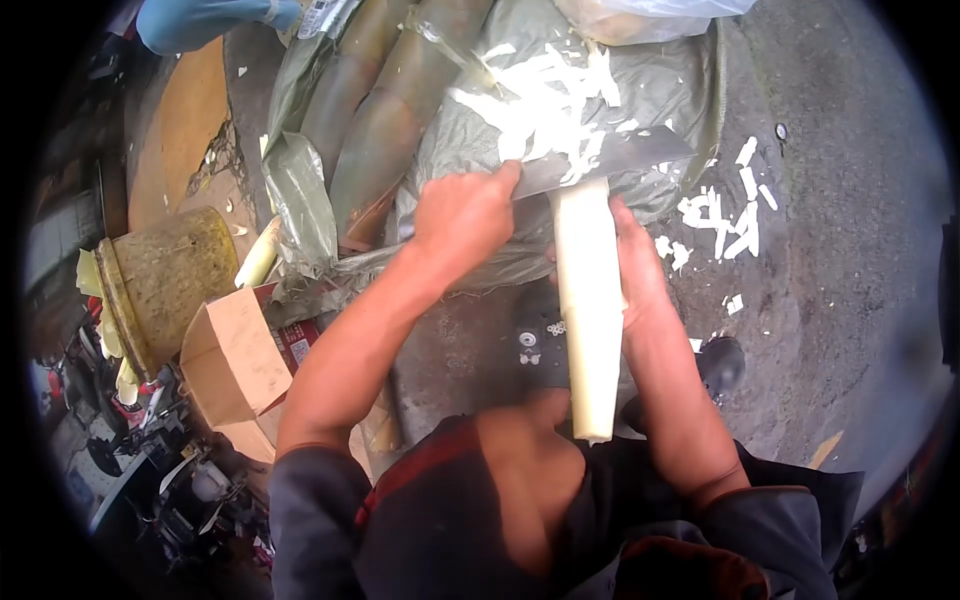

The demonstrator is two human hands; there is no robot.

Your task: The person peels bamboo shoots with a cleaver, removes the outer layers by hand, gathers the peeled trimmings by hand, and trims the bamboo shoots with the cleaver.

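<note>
My left hand [465, 215] is closed around the handle of a wide-bladed knife [640, 152], one finger lying along the blade. The blade points right and lies across the far end of a long, pale, peeled bamboo shoot [590, 310]. My right hand [635, 250] grips that shoot from its right side, with part of the fingers hidden behind it. The shoot's near end points back towards my body. Just beyond the blade, white bamboo shavings [540, 110] lie heaped on a grey-green woven sack [690, 80], partly washed out by glare.
Large unpeeled bamboo shoots [375, 130] lie on the sack at upper left. On the left are a dirty yellow bucket [180, 280] tipped on its side and an open cardboard box [235, 350]. More white scraps [740, 225] lie on the concrete floor [840, 200]. A plastic bag [650, 20] sits at the top.
</note>
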